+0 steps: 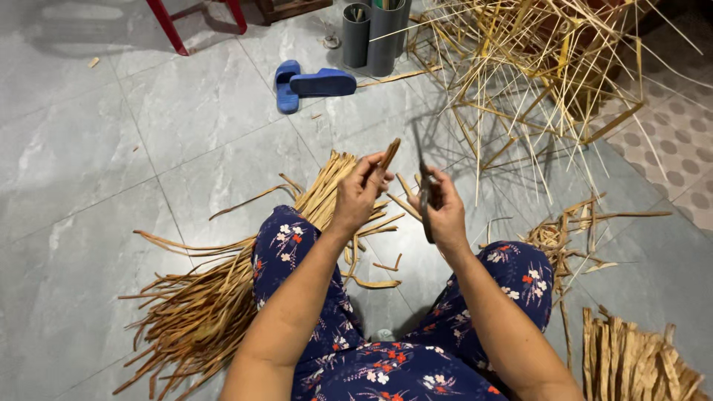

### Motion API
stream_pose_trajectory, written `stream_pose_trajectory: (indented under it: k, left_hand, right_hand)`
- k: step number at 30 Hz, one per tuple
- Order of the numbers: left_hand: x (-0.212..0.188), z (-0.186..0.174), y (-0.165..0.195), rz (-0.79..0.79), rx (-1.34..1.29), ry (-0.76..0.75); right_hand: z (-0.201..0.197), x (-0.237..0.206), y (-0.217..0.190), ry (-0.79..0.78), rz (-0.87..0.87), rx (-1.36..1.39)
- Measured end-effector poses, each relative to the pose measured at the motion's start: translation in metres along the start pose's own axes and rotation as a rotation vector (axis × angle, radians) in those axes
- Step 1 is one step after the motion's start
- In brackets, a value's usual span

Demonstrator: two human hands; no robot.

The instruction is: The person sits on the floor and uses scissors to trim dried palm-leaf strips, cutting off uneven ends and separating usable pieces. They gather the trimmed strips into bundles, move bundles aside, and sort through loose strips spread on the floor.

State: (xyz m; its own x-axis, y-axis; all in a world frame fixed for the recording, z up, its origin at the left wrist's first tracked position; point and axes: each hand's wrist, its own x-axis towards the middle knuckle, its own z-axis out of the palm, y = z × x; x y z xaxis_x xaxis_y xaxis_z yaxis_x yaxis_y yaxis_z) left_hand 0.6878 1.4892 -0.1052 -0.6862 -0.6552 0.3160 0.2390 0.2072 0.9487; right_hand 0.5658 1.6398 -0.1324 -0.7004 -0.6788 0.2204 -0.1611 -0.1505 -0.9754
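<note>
Left hand (358,194) pinched a brown strip (388,156) upright, frame centre; right hand (443,212), at 3 o'clock beside it, gripped a dark knife (425,194). Strip pile (200,312) at 8 o'clock on floor.

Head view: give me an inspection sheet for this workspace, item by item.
Surface: grey tiled floor.
Job's things: brown bamboo strip; dark-handled knife, blade up.
Clutter: brown strip pile, cut strip stack, curled shavings.
Grippers: left hand pinches the strip; right hand grips the knife.
Cables: nothing seen.
Surroundings: pale bamboo frame, blue sandals, grey tubes, red legs.
</note>
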Motion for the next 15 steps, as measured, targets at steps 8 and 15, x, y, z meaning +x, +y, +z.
stream_pose_trajectory:
  k: [8,15]
  left_hand:
    - [-0.006,0.019,0.016,0.099,0.178,0.000]
    - [-0.002,0.024,0.019,0.220,0.253,-0.018]
  right_hand:
    - [0.001,0.053,-0.031,-0.120,-0.101,0.243]
    - [0.009,0.058,-0.025,0.009,-0.007,0.249]
